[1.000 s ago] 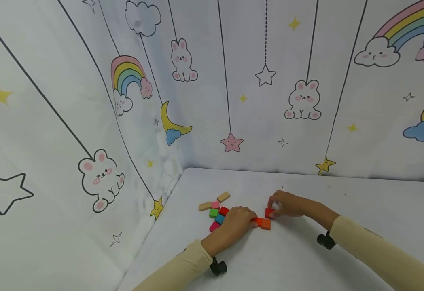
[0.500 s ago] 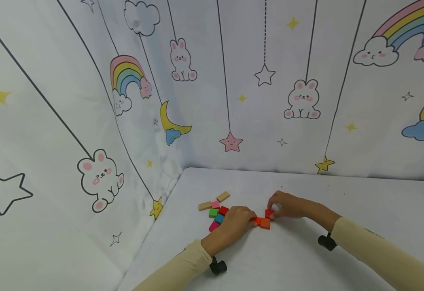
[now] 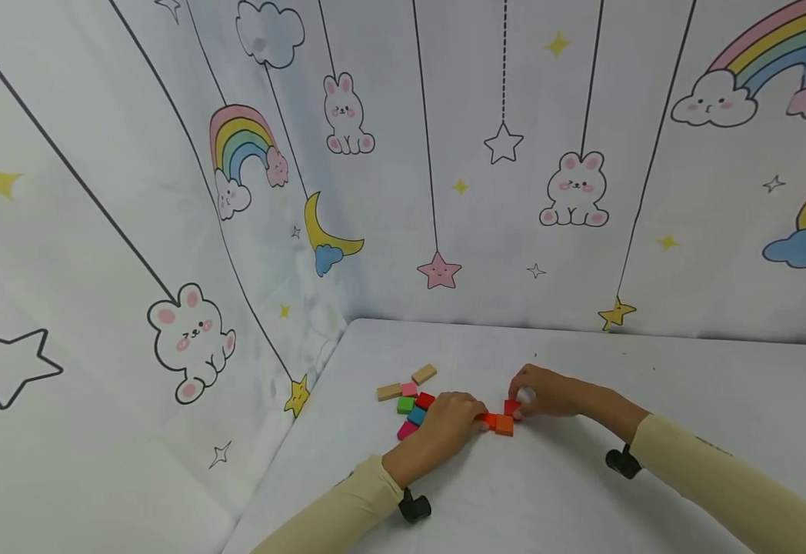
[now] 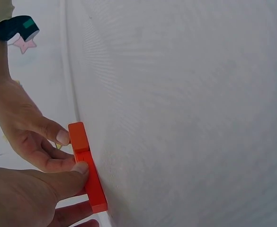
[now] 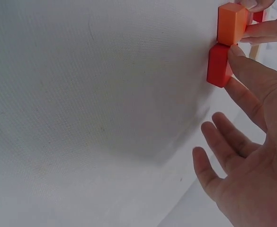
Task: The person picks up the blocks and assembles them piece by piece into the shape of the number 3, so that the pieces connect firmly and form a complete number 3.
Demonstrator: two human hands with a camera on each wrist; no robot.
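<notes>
Item, left hand [image 3: 441, 427]: thumb and fingers pinch the orange-red block [image 4: 95, 189] by its sides.

Item, right hand [image 5: 259, 118]: thumb and index finger pinch the red block [image 5: 218, 66]; the other fingers splay clear of it.

Item, orange block [image 3: 504, 425]: set against the end of the orange-red block, with the red block at its side facing the tabletop's far edge. All three sit on the tabletop [image 3: 721, 400], nearer its left edge than its right.

Item, loose stock, toward the left edge: two natural-wood blocks [image 3: 424, 374] [image 3: 389, 392], pink block [image 3: 409, 389], green block [image 3: 406, 405], loose red block [image 3: 425, 401], blue block [image 3: 417, 416], magenta block [image 3: 406, 431].

Handling notes: the step in hand looks like squaring the red block against the orange one. The left hand does best as a steady stop, bracing without pushing. Slide the red block lightly and flat, since a hard shove would probably skew the row (smooth faces may slip easily). Release straight upward, spare fingers clear.
</notes>
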